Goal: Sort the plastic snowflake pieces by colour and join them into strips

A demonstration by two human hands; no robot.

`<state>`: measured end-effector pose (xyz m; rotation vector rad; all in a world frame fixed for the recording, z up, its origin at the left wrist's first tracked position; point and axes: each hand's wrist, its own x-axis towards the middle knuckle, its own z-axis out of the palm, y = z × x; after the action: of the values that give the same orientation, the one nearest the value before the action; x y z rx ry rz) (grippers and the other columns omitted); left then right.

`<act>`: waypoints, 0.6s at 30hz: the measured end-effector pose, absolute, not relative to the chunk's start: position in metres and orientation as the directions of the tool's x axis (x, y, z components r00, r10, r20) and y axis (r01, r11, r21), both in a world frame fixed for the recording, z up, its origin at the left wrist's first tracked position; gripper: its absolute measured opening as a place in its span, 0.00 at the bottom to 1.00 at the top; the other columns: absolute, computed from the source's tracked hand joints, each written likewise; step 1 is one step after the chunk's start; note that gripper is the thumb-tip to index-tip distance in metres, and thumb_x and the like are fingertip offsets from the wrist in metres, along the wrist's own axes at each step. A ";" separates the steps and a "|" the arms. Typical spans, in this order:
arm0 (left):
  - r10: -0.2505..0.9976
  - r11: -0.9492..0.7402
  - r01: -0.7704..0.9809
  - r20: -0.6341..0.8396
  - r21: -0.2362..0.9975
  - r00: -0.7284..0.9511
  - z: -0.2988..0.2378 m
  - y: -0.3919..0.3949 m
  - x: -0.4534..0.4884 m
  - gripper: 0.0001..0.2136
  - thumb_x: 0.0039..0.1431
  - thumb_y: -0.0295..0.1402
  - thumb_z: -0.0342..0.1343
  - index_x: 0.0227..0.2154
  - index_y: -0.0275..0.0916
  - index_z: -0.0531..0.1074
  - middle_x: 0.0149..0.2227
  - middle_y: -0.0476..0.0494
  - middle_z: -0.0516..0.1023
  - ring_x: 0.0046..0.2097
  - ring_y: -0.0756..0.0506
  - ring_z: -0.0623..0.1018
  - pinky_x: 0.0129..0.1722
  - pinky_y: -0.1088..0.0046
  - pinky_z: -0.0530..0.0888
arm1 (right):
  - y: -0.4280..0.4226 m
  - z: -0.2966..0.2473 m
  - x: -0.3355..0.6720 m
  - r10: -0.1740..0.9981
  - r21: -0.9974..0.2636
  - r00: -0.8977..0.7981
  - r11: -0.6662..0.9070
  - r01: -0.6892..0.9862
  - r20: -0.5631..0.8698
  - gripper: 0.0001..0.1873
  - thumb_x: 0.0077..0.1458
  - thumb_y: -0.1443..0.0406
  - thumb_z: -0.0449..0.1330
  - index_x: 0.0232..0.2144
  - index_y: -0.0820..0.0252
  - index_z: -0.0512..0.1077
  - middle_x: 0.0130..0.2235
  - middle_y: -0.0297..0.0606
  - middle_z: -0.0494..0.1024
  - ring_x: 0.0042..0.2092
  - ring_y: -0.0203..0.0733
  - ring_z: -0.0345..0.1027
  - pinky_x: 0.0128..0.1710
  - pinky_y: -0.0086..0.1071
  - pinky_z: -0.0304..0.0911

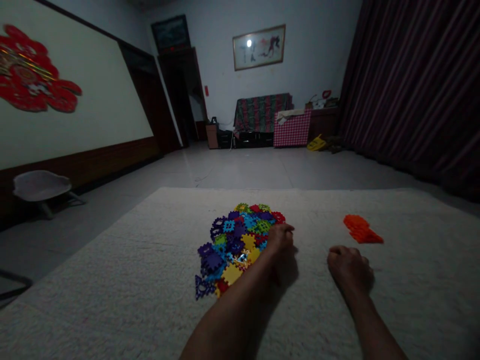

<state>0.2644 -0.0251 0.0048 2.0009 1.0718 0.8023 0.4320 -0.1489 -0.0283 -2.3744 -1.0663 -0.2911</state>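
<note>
A pile of colourful interlocking plastic pieces (236, 240), purple, blue, yellow, green and red, lies on a pale rug (112, 280). My left hand (280, 239) rests at the right edge of that pile with its fingers curled; what it holds, if anything, I cannot make out. My right hand (349, 267) lies on the rug to the right, fingers curled under, nothing visible in it. A small stack of orange pieces (362, 230) sits just beyond the right hand, apart from it.
The rug covers a grey floor. A low grey stool (41, 186) stands at the left wall. Dark curtains (412, 90) hang at the right. A covered cabinet (262, 117), a checked box (293, 129) and a doorway (183, 95) are at the far wall.
</note>
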 end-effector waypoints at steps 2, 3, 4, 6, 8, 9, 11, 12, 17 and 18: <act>0.915 -0.385 0.532 0.236 0.754 0.328 0.023 0.009 0.243 0.17 0.55 0.23 0.50 0.42 0.38 0.81 0.43 0.41 0.83 0.45 0.44 0.79 0.50 0.71 0.72 | -0.146 -0.031 0.432 0.620 -0.358 0.657 -0.551 0.753 0.428 0.15 0.51 0.64 0.53 0.33 0.55 0.80 0.40 0.53 0.77 0.37 0.56 0.70 0.35 0.48 0.64; 0.936 -0.348 0.594 0.238 0.725 0.259 0.031 0.026 0.232 0.17 0.56 0.23 0.50 0.44 0.38 0.80 0.44 0.40 0.82 0.47 0.44 0.79 0.51 0.71 0.72 | -0.144 -0.033 0.430 0.627 -0.354 0.637 -0.530 0.771 0.449 0.15 0.52 0.64 0.52 0.34 0.56 0.79 0.40 0.53 0.77 0.37 0.55 0.70 0.35 0.48 0.64; 0.957 -0.290 0.661 0.218 0.692 0.191 0.037 0.042 0.221 0.17 0.57 0.25 0.50 0.45 0.38 0.80 0.45 0.39 0.82 0.48 0.42 0.78 0.50 0.70 0.71 | -0.141 -0.035 0.426 0.641 -0.358 0.605 -0.488 0.796 0.472 0.15 0.53 0.64 0.52 0.36 0.57 0.78 0.40 0.52 0.77 0.37 0.55 0.70 0.36 0.48 0.65; 0.981 -0.176 0.757 0.180 0.629 0.079 0.042 0.069 0.202 0.17 0.58 0.27 0.52 0.48 0.40 0.78 0.48 0.38 0.80 0.50 0.41 0.77 0.50 0.69 0.71 | -0.133 -0.040 0.414 0.688 -0.381 0.498 -0.332 0.863 0.528 0.16 0.55 0.66 0.50 0.40 0.60 0.76 0.42 0.50 0.77 0.40 0.53 0.71 0.41 0.47 0.66; 0.987 -0.081 0.824 0.161 0.560 -0.012 0.039 0.090 0.187 0.18 0.58 0.29 0.52 0.51 0.40 0.76 0.51 0.35 0.78 0.52 0.39 0.76 0.50 0.69 0.70 | -0.119 -0.044 0.397 0.729 -0.414 0.351 -0.102 0.904 0.588 0.17 0.55 0.68 0.48 0.43 0.60 0.73 0.44 0.48 0.77 0.44 0.50 0.71 0.47 0.45 0.66; 0.989 -0.043 0.840 0.144 0.541 -0.042 0.035 0.098 0.181 0.19 0.59 0.30 0.51 0.53 0.39 0.74 0.53 0.35 0.77 0.53 0.39 0.75 0.50 0.69 0.70 | -0.110 -0.046 0.388 0.753 -0.418 0.268 0.011 0.908 0.601 0.18 0.55 0.69 0.48 0.44 0.60 0.72 0.46 0.47 0.77 0.46 0.48 0.71 0.49 0.44 0.66; 0.989 -0.002 0.852 0.127 0.524 -0.075 0.027 0.110 0.173 0.21 0.60 0.32 0.50 0.55 0.36 0.72 0.54 0.32 0.75 0.55 0.38 0.73 0.51 0.67 0.69 | -0.092 -0.048 0.374 0.778 -0.420 0.135 0.177 0.890 0.613 0.19 0.55 0.70 0.48 0.47 0.59 0.71 0.48 0.45 0.76 0.49 0.48 0.70 0.51 0.44 0.66; 0.990 0.006 0.853 0.120 0.521 -0.080 0.023 0.115 0.171 0.21 0.60 0.33 0.50 0.55 0.35 0.72 0.54 0.31 0.75 0.56 0.37 0.73 0.52 0.67 0.69 | -0.083 -0.048 0.369 0.771 -0.436 0.137 0.195 0.879 0.622 0.19 0.55 0.71 0.48 0.47 0.59 0.70 0.48 0.46 0.76 0.50 0.48 0.70 0.52 0.44 0.66; 0.998 -0.017 0.848 0.065 0.529 -0.020 0.018 0.139 0.166 0.17 0.50 0.35 0.61 0.44 0.37 0.78 0.50 0.30 0.79 0.54 0.35 0.75 0.48 0.67 0.70 | -0.055 -0.049 0.372 0.745 -0.496 0.263 0.103 0.862 0.613 0.22 0.51 0.72 0.49 0.47 0.60 0.70 0.47 0.46 0.76 0.47 0.48 0.70 0.50 0.43 0.67; 0.999 -0.023 0.841 0.050 0.540 -0.005 0.019 0.144 0.166 0.15 0.47 0.33 0.63 0.41 0.37 0.79 0.47 0.31 0.80 0.52 0.35 0.76 0.46 0.68 0.70 | -0.054 -0.049 0.373 0.758 -0.483 0.250 0.096 0.870 0.602 0.22 0.50 0.72 0.49 0.47 0.60 0.70 0.49 0.46 0.76 0.48 0.49 0.70 0.51 0.43 0.66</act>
<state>0.1655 0.1436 0.0190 1.9241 1.9063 0.6119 0.3730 -0.0540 -0.0491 -1.6757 -1.5244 -0.1670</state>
